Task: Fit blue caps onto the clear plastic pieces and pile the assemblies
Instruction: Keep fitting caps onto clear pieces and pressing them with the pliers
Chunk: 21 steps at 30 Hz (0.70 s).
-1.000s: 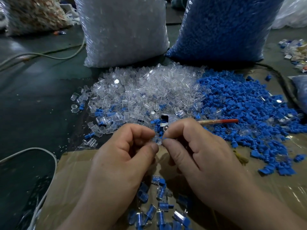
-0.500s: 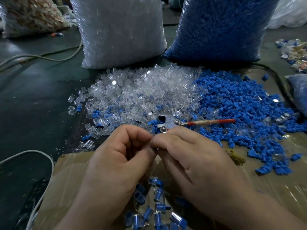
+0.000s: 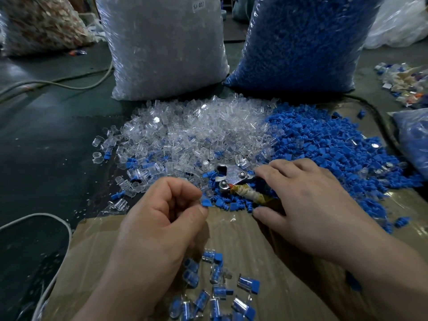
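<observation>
Your hands have parted: your right hand [image 3: 312,205] now lies spread, fingers loose, over the heap of blue caps [image 3: 324,140] and a taped tool handle [image 3: 249,193], while your left hand [image 3: 162,218] pinches one blue cap [image 3: 205,202] above the taped cardboard [image 3: 243,232]. Finished assemblies [image 3: 220,295] lie piled on that cardboard, with the clear pieces [image 3: 196,130] heaped beyond on the dark green surface [image 3: 46,147]. Behind them, the clear sack [image 3: 166,47] carries a label [image 3: 198,6] reading SJ-017.

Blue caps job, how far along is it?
Early. Done: a small pile of capped assemblies on the cardboard. In hand: the left hand pinches a blue piece; the right hand lies over a metal tool. Left: big loose heaps of clear pieces and blue caps, plus a clear sack and a blue sack behind.
</observation>
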Motion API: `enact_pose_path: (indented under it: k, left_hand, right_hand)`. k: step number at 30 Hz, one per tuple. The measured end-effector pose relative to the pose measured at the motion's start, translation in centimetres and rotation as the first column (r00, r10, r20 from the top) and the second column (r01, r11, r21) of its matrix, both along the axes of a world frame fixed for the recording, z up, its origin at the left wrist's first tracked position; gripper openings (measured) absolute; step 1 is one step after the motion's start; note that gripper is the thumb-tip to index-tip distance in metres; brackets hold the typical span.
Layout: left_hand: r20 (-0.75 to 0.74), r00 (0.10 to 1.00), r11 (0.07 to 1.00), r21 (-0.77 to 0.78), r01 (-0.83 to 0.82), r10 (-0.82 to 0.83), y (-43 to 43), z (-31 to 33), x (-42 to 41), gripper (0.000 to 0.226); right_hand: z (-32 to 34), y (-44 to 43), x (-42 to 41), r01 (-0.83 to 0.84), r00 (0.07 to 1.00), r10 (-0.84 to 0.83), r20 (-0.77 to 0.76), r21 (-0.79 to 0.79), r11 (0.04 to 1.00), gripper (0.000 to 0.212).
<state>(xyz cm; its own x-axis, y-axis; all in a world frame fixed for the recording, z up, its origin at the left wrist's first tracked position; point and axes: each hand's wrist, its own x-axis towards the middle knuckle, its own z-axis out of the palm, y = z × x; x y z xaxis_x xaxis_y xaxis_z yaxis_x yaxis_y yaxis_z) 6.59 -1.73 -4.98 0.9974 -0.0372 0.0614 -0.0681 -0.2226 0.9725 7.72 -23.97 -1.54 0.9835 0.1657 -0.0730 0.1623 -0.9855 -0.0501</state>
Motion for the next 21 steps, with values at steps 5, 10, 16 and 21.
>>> enact_pose_path:
  k: [5,10,16,21]
  left_hand:
    - [-0.002,1.000,1.000,0.023,-0.004,0.004,0.0,0.3,-0.2,0.018]
    - [-0.014,1.000,0.998,0.057,0.006,-0.005,0.0,0.2,-0.1,0.018]
    - [-0.020,1.000,0.998,0.067,-0.017,0.018,0.2,0.0,0.1,0.019]
    - [-0.020,1.000,0.999,0.031,-0.015,0.016,0.1,0.0,0.0,0.019]
  right_hand:
    - [0.2,-0.6,0.1,-0.007,0.999,0.007,-0.034,0.011,1.000,0.079]
    - [0.0,-0.4,0.3,-0.016,1.000,0.015,0.021,0.050,0.999,0.064]
    - [0.1,-0.1,0.1,0.023,0.987,-0.047,0.156,0.152,0.988,0.054]
    - [1.3,0.2,-0.8,-0.015,0.951,-0.084,0.298,0.314,0.949,0.044]
